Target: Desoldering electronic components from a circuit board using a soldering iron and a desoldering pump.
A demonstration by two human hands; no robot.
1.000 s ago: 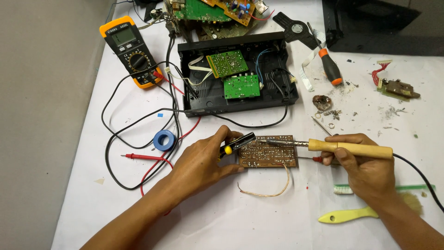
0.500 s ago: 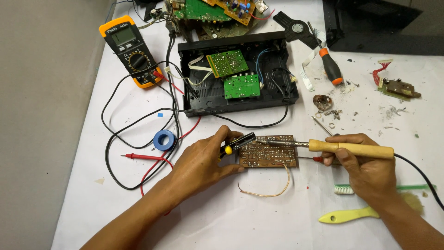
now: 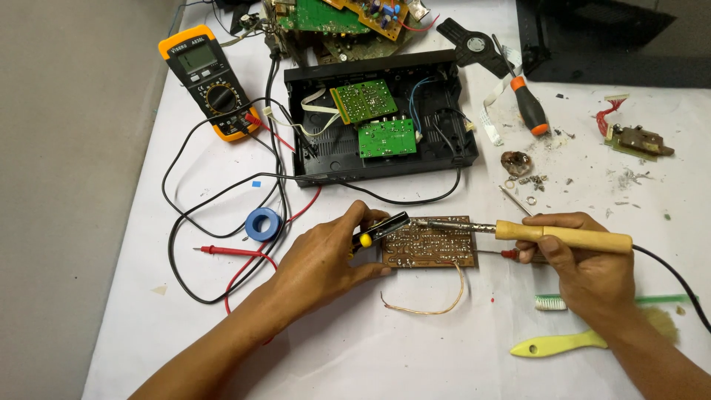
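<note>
— two hands work on one brown circuit board [image 3: 429, 246], which lies flat on the white table [image 3: 415, 348], copper side up, just in front of the open black case [image 3: 379, 118].

— how are the hands placed?

— the left hand [image 3: 326, 259] curls shut around a small tool with a black and yellow handle [image 3: 374, 231], whose tip rests at the board's left edge. the right hand [image 3: 585, 255] wraps closed around the wooden handle of the soldering iron [image 3: 518, 231], and the metal tip reaches the board's upper edge.

— what could go wrong from here?

— likely a burn or a bridged joint. the hot tip sits near the left fingers, and a slip of the board, which nothing clamps, could drag solder across neighbouring tracks. the iron's black cord [image 3: 678, 278] trails off to the right, so a snag there might jerk the tip.

— and around them?

— a thin bare wire [image 3: 437, 305] loops from the board's lower edge. a red probe [image 3: 229, 252] and a blue tape roll [image 3: 262, 224] lie to the left, with the yellow multimeter [image 3: 209, 81] well beyond. a screwdriver with an orange and black handle [image 3: 527, 110] lies up right, a green toothbrush [image 3: 592, 302] and a yellow plastic tool [image 3: 555, 345] sit near the right wrist.
</note>
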